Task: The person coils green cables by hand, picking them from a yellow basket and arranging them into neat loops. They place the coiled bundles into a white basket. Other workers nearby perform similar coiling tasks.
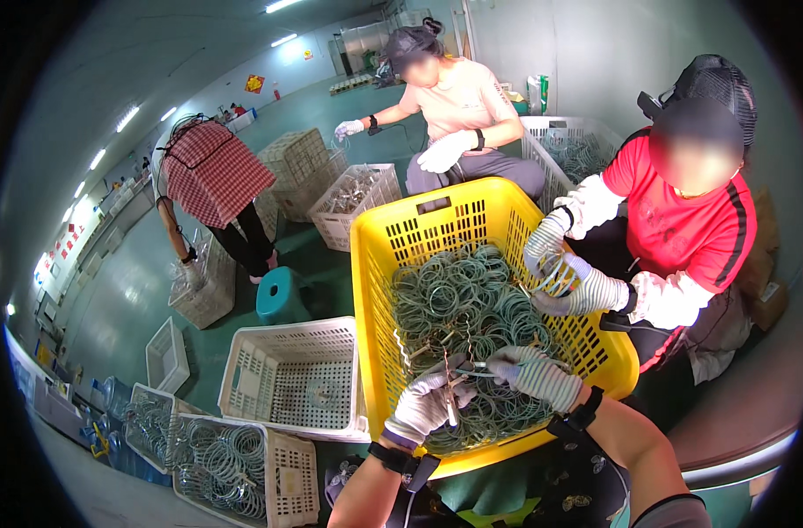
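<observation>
A large yellow basket [363, 290] in front of me holds a heap of thin grey-green coiled wire rings [463, 290]. My left hand [426, 405], in a striped glove, is closed over the near part of the heap. It grips a small metal piece [451, 414] with a pale end pointing down; a twisted metal strip [448, 354] shows just above the fingers. My right hand [535, 377], also gloved, is closed on a thin wire ring [482, 368], whose end reaches toward my left fingers. The fingers partly hide both held things.
Right of the basket, a co-worker in red handles wire rings [555, 280]. Another person sits behind it, beside a white crate [353, 231] of parts. A white crate [287, 374] stands left, near crates of coils [221, 462]. A teal stool [280, 295] stands near a bent-over person.
</observation>
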`<action>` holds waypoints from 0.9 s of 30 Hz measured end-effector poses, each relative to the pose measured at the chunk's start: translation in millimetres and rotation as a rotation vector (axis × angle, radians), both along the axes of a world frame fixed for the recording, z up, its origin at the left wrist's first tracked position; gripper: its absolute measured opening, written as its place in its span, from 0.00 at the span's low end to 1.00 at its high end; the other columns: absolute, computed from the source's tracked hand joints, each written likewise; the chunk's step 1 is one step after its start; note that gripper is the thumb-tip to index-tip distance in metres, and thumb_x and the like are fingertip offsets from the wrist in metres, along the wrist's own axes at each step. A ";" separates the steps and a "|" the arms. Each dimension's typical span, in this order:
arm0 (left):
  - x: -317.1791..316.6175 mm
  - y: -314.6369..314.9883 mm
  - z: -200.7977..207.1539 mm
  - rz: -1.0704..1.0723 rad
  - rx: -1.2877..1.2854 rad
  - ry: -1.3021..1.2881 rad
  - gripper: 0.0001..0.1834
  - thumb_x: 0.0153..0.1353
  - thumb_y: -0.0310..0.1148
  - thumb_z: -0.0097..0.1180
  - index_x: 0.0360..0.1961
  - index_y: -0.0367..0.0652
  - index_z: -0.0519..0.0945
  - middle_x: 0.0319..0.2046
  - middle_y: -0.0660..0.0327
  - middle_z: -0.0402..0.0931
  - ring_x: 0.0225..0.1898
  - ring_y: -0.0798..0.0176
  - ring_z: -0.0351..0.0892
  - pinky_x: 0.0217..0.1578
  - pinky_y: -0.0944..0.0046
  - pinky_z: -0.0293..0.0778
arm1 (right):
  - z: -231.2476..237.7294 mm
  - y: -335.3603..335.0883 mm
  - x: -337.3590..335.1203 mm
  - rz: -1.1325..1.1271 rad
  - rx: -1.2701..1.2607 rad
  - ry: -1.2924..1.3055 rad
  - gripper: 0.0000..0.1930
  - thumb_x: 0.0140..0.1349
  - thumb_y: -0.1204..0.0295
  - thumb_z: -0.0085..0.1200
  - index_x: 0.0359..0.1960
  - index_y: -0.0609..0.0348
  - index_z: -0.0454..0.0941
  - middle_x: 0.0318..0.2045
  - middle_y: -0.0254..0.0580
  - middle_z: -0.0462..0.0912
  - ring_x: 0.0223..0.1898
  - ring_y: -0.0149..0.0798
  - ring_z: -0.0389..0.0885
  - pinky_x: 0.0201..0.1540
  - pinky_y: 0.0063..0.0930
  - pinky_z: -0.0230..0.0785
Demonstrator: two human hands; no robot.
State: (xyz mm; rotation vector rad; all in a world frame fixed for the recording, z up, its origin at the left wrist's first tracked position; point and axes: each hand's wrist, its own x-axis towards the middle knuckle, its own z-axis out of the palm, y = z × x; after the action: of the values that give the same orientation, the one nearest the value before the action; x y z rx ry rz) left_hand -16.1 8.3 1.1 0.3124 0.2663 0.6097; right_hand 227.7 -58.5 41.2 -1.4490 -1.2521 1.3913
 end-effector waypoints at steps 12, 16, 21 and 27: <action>-12.5 10.0 20.1 0.318 0.062 0.088 0.20 0.61 0.28 0.61 0.55 0.39 0.77 0.45 0.55 0.81 0.39 0.56 0.82 0.52 0.48 0.81 | -47.6 12.2 29.7 0.618 -0.402 -0.689 0.35 0.64 0.38 0.51 0.45 0.65 0.82 0.32 0.48 0.87 0.31 0.42 0.85 0.37 0.39 0.77; -8.8 0.1 16.3 0.211 0.153 0.025 0.20 0.62 0.28 0.60 0.56 0.40 0.78 0.46 0.55 0.82 0.39 0.57 0.82 0.55 0.48 0.76 | -42.4 14.7 13.9 0.206 -0.335 0.012 0.28 0.70 0.45 0.49 0.37 0.62 0.81 0.26 0.41 0.83 0.26 0.31 0.82 0.28 0.25 0.73; -0.1 -9.7 22.8 0.129 0.226 0.059 0.22 0.62 0.30 0.60 0.58 0.39 0.77 0.51 0.52 0.81 0.44 0.54 0.83 0.56 0.46 0.77 | -32.6 11.2 18.3 0.197 -0.348 -0.020 0.29 0.69 0.42 0.50 0.42 0.59 0.81 0.32 0.43 0.86 0.26 0.35 0.83 0.27 0.25 0.72; -0.3 -4.5 19.1 0.064 0.272 0.077 0.21 0.63 0.29 0.59 0.58 0.38 0.77 0.51 0.53 0.81 0.48 0.53 0.83 0.55 0.49 0.77 | -49.5 19.6 13.2 -0.029 -0.351 0.974 0.25 0.65 0.46 0.59 0.50 0.55 0.79 0.35 0.36 0.85 0.32 0.30 0.83 0.26 0.15 0.70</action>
State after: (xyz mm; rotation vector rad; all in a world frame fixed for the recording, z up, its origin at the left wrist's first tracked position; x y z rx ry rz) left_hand -16.4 3.8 20.2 0.5922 0.2683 0.6990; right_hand 240.9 -38.9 -8.3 -0.7585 -0.3687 1.9954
